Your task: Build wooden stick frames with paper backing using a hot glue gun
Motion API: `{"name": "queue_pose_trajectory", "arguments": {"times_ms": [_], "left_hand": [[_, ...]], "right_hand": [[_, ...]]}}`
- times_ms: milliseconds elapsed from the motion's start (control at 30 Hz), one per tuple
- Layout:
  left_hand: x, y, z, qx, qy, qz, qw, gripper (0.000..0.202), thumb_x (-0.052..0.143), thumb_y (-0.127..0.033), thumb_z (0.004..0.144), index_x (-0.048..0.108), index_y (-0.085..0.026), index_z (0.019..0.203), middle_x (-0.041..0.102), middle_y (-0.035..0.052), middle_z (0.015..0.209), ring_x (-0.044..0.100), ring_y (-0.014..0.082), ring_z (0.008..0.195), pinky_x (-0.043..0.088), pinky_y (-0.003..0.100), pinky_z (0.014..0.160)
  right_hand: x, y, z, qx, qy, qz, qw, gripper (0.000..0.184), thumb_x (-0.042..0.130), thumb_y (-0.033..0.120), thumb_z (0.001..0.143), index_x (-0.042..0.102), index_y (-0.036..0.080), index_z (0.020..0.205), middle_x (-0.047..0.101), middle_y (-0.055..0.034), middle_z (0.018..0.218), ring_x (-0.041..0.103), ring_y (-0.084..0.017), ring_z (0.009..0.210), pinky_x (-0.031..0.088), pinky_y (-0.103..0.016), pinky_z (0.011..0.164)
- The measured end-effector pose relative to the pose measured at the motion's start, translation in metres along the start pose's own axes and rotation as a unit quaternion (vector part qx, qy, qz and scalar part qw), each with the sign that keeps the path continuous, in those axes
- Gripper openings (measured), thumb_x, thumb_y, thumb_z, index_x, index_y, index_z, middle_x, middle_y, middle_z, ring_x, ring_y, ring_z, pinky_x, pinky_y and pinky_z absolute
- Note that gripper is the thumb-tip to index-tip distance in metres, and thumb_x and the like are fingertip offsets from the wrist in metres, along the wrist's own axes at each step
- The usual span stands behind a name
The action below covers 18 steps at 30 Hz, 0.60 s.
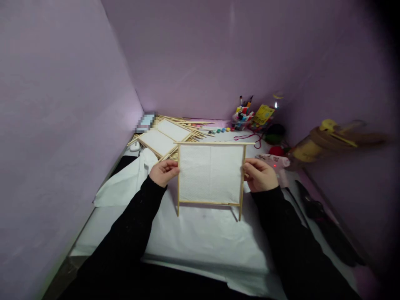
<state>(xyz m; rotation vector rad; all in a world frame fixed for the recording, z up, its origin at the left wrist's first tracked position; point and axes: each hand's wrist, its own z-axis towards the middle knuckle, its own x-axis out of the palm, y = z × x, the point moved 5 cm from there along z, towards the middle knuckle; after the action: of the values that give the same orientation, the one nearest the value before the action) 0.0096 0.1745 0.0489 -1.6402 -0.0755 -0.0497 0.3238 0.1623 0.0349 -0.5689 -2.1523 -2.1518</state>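
Between my two hands a wooden stick frame (210, 174) with a white textured panel stands upright above the white-covered table. Its top stick overhangs at both sides, and two legs reach down below the lower bar. My left hand (163, 172) pinches the frame's left upright. On the opposite upright my right hand (261, 174) has thumb and fingers closed, with the fingertips partly behind it. Behind the frame, two white panels with wooden edges (159, 142) lie on a heap of thin sticks (200, 134).
Paint pots (218, 131) line the table's back beside a container of brushes and bottles (242, 117). At the right are a pink glue gun (281, 163), balls of yarn (275, 135) and a black object (328, 229). Folded white cloth (121, 183) lies left; walls enclose the table.
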Motion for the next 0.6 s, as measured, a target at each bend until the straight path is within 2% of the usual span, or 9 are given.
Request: {"name": "queue_pose_trajectory", "arguments": {"times_ms": [267, 400, 500, 600], "left_hand": [[-0.002, 0.013, 0.005, -0.027, 0.004, -0.024, 0.999, 0.042, 0.083, -0.037, 0.046, 0.059, -0.015, 0.072, 0.05, -0.0084, 0.043, 0.035, 0.0026, 0.034, 0.023, 0.016, 0.034], [-0.002, 0.019, 0.007, -0.06, 0.009, -0.016, 0.998, 0.044, 0.081, -0.037, 0.045, 0.059, -0.015, 0.077, 0.051, -0.0082, 0.046, 0.031, 0.0022, 0.032, 0.018, 0.017, 0.032], [-0.001, 0.02, 0.007, -0.079, 0.016, 0.003, 0.997, 0.046, 0.08, -0.037, 0.046, 0.058, -0.015, 0.08, 0.052, -0.0079, 0.049, 0.031, 0.0021, 0.032, 0.018, 0.018, 0.032], [0.002, 0.024, 0.005, -0.118, 0.044, 0.045, 0.991, 0.047, 0.078, -0.036, 0.05, 0.055, -0.016, 0.085, 0.051, -0.0093, 0.049, 0.03, 0.0022, 0.031, 0.019, 0.018, 0.033]], "right_hand": [[0.003, 0.002, -0.004, 0.001, -0.015, 0.007, 1.0, 0.018, 0.075, 0.027, 0.061, 0.065, 0.017, 0.074, 0.057, 0.0052, 0.048, 0.045, -0.007, 0.034, 0.033, -0.02, 0.032], [0.002, 0.0, -0.002, 0.009, -0.016, -0.016, 1.0, 0.022, 0.075, 0.03, 0.06, 0.064, 0.017, 0.074, 0.056, 0.0054, 0.047, 0.045, -0.007, 0.034, 0.032, -0.02, 0.032], [-0.001, -0.004, 0.001, 0.035, -0.01, -0.043, 0.998, 0.028, 0.075, 0.035, 0.059, 0.062, 0.016, 0.074, 0.055, 0.0053, 0.047, 0.044, -0.007, 0.034, 0.032, -0.02, 0.031], [-0.004, -0.013, 0.002, 0.095, 0.007, -0.097, 0.991, 0.03, 0.074, 0.038, 0.058, 0.057, 0.017, 0.073, 0.052, 0.0061, 0.045, 0.043, -0.006, 0.034, 0.033, -0.019, 0.032]]}}
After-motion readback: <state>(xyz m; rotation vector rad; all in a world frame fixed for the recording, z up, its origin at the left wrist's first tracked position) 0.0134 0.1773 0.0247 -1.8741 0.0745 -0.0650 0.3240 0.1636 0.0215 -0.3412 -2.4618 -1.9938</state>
